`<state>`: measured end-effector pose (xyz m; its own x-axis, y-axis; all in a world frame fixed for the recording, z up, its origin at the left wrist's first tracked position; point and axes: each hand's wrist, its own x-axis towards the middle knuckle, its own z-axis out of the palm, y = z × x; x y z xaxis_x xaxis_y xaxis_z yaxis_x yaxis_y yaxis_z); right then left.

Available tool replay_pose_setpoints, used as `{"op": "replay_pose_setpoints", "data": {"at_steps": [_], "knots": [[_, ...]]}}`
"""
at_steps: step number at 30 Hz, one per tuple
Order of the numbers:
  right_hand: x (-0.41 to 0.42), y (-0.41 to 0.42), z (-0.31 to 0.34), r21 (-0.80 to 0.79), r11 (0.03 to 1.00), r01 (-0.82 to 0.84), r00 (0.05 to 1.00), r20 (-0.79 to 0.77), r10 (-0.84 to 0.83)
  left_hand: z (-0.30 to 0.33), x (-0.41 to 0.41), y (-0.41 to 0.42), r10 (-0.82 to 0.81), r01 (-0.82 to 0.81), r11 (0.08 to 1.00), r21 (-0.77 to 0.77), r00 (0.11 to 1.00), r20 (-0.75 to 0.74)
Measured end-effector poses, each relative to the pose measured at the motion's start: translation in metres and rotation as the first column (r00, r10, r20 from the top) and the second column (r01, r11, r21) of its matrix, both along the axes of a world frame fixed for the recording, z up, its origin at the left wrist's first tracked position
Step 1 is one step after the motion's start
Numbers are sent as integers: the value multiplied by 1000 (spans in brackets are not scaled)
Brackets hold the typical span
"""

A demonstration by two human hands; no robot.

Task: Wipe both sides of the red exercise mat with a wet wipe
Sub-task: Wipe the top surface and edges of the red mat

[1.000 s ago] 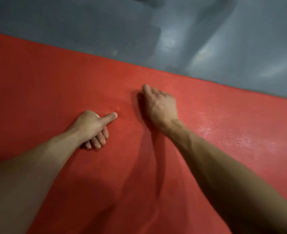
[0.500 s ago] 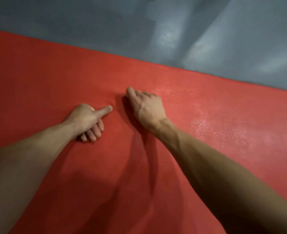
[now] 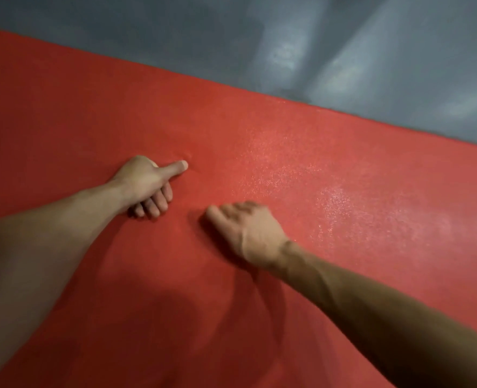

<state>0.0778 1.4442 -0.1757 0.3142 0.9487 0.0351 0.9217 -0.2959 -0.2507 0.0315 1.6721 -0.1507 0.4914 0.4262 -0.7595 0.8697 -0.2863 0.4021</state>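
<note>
Red exercise mat under fisted left hand, right hand flat, wipe unseen

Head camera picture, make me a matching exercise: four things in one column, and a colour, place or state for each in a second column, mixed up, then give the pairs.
Column one:
1. left hand
2. right hand
3. mat
4. floor

Column two:
A. grey, beyond the far edge of the mat
B. red, under both hands
C. fingers curled under, thumb stuck out
D. palm down, fingers blurred

Pairs: 1-C, 2-D, 3-B, 4-A

No wipe can be made out under either hand.
</note>
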Motion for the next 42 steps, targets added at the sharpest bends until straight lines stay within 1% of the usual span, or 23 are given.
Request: {"op": "replay_pose_setpoints", "data": {"at_steps": [1, 2, 3, 5, 7, 9, 10, 11, 13, 14, 16, 18, 19, 22, 25, 29, 33, 35, 36, 37, 39, 41, 42], "knots": [[-8, -5, 0, -18, 996, -90, 996, 1, 90, 0, 0, 0, -5, 5, 1000, 4, 1000, 2], [-3, -11, 1, -29, 992, -125, 992, 26, 126, 0, 0, -1, -9, 9, 1000, 4, 1000, 6], [13, -15, 2, -29, 994, -103, 992, 71, 105, -1, -1, -1, -12, 12, 1000, 4, 1000, 10], [63, -17, -2, 17, 997, 76, 975, 207, -78, -2, -1, 0, -11, 11, 1000, 4, 1000, 18], [117, -25, 5, 16, 943, 333, 901, 287, -324, -3, -2, 0, -14, 14, 1000, 1, 1000, 25], [132, -28, 11, 10, 872, 489, 852, 212, -479, -2, -1, 0, -13, 13, 1000, 2, 999, 32], [124, -27, 8, 34, 877, 480, 863, 164, -478, -2, -2, 0, -13, 13, 1000, 3, 999, 35], [105, -25, 5, 61, 908, 414, 898, 134, -419, -3, -2, 0, -14, 14, 1000, 2, 999, 38], [44, -22, -1, 38, 984, 173, 983, 57, -175, -4, -3, 1, -16, 16, 1000, 1, 999, 46], [10, -26, -5, 7, 999, 41, 999, 17, -41, -5, -3, 1, -16, 16, 1000, -3, 999, 48], [-44, -37, -3, -39, 985, -170, 985, -8, 170, -7, -3, 2, -17, 17, 1000, -11, 999, 51], [-64, -46, 0, -55, 967, -250, 968, -14, 250, -8, -4, 4, -14, 16, 1000, -24, 998, 55], [-61, -46, 2, -49, 968, -246, 969, -15, 246, -9, -3, 3, -18, 20, 999, -29, 998, 58], [-33, -30, 4, -30, 988, -153, 988, 23, 154, -11, -5, 4, -20, 23, 999, -40, 997, 72], [-12, -3, 4, 19, 999, 38, 997, 68, -39, -14, -6, 7, -5, 10, 997, -77, 997, 74], [22, 34, 5, 48, 984, 172, 984, 42, -174, -16, -6, 10, 14, -5, 993, -118, 997, 77], [77, 73, 2, 85, 898, 432, 896, 76, -438, -19, -7, 12, -6, 15, 990, -137, 997, 71], [81, 83, 3, 100, 856, 508, 856, 50, -514, -21, -8, 14, -2, 13, 990, -139, 997, 82], [70, 85, 5, 108, 865, 490, 868, 30, -496, -22, -9, 15, 3, 9, 991, -135, 996, 86], [51, 83, 7, 123, 901, 415, 908, 8, -419, -23, -9, 15, 1, 10, 992, -125, 996, 90], [-1, 69, 8, 76, 985, 154, 988, -35, -152, -22, -8, 15, -12, 23, 992, -121, 996, 89], [-42, 48, 8, -28, 996, -85, 996, -6, 85, -22, -9, 16, -19, 31, 992, -121, 995, 99], [-41, 44, 8, -50, 990, -134, 991, 17, 135, -23, -9, 16, -16, 29, 992, -121, 994, 107]]}}
